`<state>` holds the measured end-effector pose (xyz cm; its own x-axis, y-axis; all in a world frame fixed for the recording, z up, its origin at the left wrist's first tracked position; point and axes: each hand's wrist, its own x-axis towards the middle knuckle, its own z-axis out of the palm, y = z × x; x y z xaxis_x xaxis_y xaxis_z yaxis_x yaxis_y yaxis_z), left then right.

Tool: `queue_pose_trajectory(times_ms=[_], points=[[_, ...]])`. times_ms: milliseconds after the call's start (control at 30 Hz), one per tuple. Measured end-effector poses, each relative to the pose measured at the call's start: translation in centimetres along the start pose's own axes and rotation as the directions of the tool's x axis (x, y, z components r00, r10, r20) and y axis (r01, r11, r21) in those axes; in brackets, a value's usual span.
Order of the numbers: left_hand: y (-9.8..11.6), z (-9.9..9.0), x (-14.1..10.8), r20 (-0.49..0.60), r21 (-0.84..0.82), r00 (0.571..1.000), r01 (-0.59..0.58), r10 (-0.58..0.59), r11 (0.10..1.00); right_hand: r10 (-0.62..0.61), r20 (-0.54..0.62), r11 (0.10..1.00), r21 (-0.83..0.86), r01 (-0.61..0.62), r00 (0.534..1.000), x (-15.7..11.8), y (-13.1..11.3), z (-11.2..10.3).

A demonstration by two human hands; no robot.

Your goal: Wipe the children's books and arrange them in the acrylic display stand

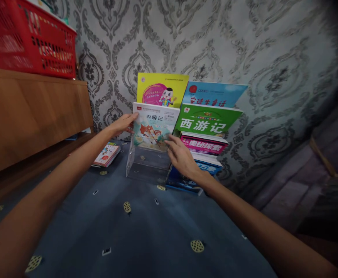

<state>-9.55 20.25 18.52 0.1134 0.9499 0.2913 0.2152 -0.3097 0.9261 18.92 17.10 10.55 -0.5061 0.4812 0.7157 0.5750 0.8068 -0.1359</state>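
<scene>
A picture book with a white and pale green cover (155, 129) stands upright in a clear acrylic stand (148, 166), in front of a yellow book (163, 87). My left hand (125, 124) grips its left edge, thumb on the cover side and the other fingers partly hidden. At the book's lower right edge is my right hand (183, 156), fingers curved against the cover and thumb not clearly seen. Right of it, stepped rows hold a blue book (218, 92), a green book (206, 119), a pink book (205, 144) and darker blue books (208, 166).
A small stack of books (107, 155) lies on the dark blue patterned cloth (146, 231), left of the stand. A wooden cabinet (36, 116) with a red plastic basket (53, 50) on top stands at left. Patterned wallpaper (163, 38) rises behind; grey fabric hangs at right.
</scene>
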Motion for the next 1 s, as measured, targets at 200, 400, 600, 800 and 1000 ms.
queue_pose_trajectory(times_ms=[200, 400, 600, 800, 1000], points=[[-0.3, -0.6, 0.0, 0.068, 0.012, 0.997, -0.024, 0.023, 1.000, -0.019, 0.019, 1.000, 0.014, 0.019, 1.000, -0.8, -1.4, -0.2], [-0.2, -0.8, -0.4, 0.088, 0.069, 0.996, -0.032, 0.026, 0.997, -0.032, 0.039, 0.997, 0.066, 0.029, 0.999, -2.2, -3.0, 0.4], [-0.1, -0.2, -0.4, 0.039, 0.117, 0.998, -0.063, 0.058, 0.991, -0.019, 0.056, 0.996, 0.088, 0.014, 0.998, -3.5, -3.3, 0.9], [-0.6, 0.5, 0.8, -0.158, 0.407, 0.967, -0.120, 0.199, 0.906, -0.006, 0.064, 0.996, 0.086, 0.000, 0.998, -3.6, -3.3, 0.8], [-0.8, 0.7, 1.6, -0.267, 0.571, 0.924, -0.077, 0.274, 0.817, -0.004, 0.022, 0.994, 0.106, 0.002, 1.000, -1.9, -3.4, 1.1]])
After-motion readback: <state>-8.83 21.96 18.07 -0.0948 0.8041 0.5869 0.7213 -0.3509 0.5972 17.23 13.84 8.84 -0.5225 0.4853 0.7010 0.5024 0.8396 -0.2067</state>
